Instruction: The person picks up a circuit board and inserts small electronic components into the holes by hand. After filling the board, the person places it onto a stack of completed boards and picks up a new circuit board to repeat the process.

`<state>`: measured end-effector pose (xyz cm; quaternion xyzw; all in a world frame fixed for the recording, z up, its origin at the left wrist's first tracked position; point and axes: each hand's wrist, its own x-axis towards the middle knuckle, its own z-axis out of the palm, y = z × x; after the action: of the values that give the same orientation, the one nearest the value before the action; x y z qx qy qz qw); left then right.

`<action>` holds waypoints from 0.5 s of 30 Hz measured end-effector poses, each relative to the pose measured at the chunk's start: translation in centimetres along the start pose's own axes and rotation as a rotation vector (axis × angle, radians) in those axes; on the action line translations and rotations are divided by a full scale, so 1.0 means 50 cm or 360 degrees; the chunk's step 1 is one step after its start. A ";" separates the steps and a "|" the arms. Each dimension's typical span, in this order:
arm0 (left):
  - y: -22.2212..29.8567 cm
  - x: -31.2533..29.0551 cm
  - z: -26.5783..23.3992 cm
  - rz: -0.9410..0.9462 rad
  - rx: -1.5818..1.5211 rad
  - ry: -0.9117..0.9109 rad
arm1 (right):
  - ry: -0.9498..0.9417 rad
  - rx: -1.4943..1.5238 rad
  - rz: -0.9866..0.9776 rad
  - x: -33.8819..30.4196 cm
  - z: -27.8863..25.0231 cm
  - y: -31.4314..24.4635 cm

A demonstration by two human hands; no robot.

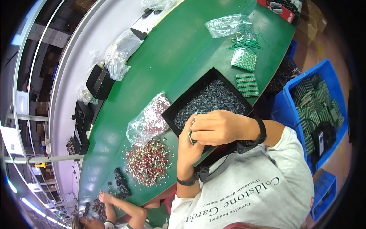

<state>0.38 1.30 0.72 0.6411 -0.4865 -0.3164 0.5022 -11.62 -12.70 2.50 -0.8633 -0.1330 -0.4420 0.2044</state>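
Observation:
My left hand [187,151] is closed on a narrow green circuit board [192,131], standing on edge between its fingers; most of it is covered. Bent over the board, my right hand [218,128] presses its curled fingertips close to it; whatever they pinch is hidden. Both hands are over the near side of a black tray [170,115] filled with small dark parts [213,97]. Left of the tray sits a heap of red-and-white small wired parts [149,162], with a clear plastic bag [146,120] of similar parts behind it.
Green board panels [247,84] and green strips [246,44] lie on the green table [167,49] beyond the tray. A blue bin [286,110] of boards stands at my right. Black boxes [100,81] line the far edge. Another person's hand [106,197] works at lower left.

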 end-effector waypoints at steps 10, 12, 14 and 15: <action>0.007 -0.001 -0.018 -0.0306 -0.0878 -0.0115 | 0.0091 -0.0079 0.0321 -0.014 -0.021 0.017; 0.011 0.000 -0.008 -0.0303 -0.1226 -0.0033 | 0.0204 0.0073 0.0255 -0.004 -0.014 0.009; 0.004 0.003 -0.012 -0.0342 -0.1062 -0.0129 | 0.0210 0.0076 0.0220 0.002 -0.006 0.001; 0.010 0.007 -0.001 -0.0300 -0.0970 -0.0016 | 0.0203 0.0092 0.0195 0.003 0.001 -0.002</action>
<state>0.37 1.00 1.24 0.5019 -0.3104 -0.4957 0.6372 -11.55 -12.58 2.65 -0.8337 -0.0794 -0.4785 0.2640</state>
